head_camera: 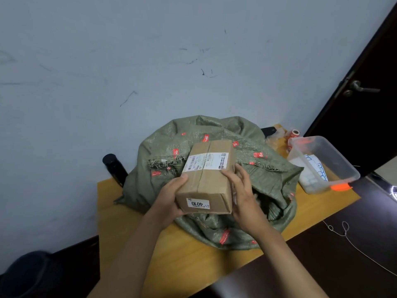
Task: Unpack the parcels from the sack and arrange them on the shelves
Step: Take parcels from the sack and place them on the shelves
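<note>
— Two hands on one parcel: what does it look like?
— Brown cardboard box (207,176), taped down its middle, white shipping label on top, small sticker reading 4010 on the near end. It is held above the green woven sack (214,181), at the frame's centre.
— And each grip?
— Left hand (169,197) curls round the box's nine o'clock side, thumb on top; right hand (241,190) clasps its three o'clock side.
— Containers?
— Sack slumps on the yellow surface (133,220), mouth open; its contents are hidden. At three o'clock sits a clear plastic bin (322,162) holding white packets.
</note>
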